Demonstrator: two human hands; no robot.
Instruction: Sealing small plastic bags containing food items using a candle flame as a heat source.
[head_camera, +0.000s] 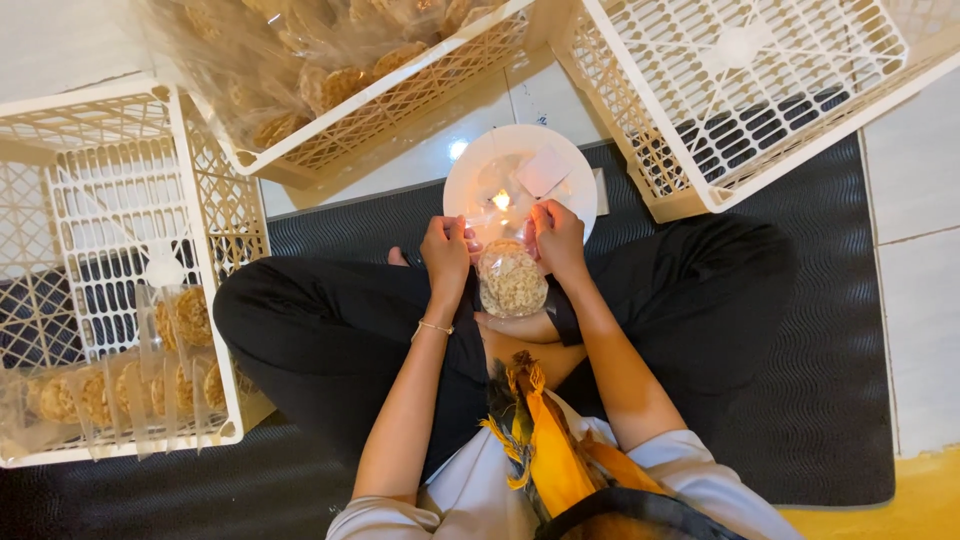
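I sit cross-legged on a dark mat. My left hand (446, 252) and my right hand (557, 238) each pinch one side of the top of a small clear bag of round crackers (512, 280). The bag hangs between my hands, just over my lap. Its open top is held close to a small flame (501, 200) that burns on a white plate (470, 170) in front of me. A small white paper slip (543, 170) lies on the plate beside the flame.
A white plastic crate (120, 200) at my left holds several upright bags of crackers (120, 395). A second crate (380, 95) ahead is full of loose crackers under plastic. An empty white crate (760, 90) stands ahead right. The dark ribbed mat (830, 350) lies on pale tiles.
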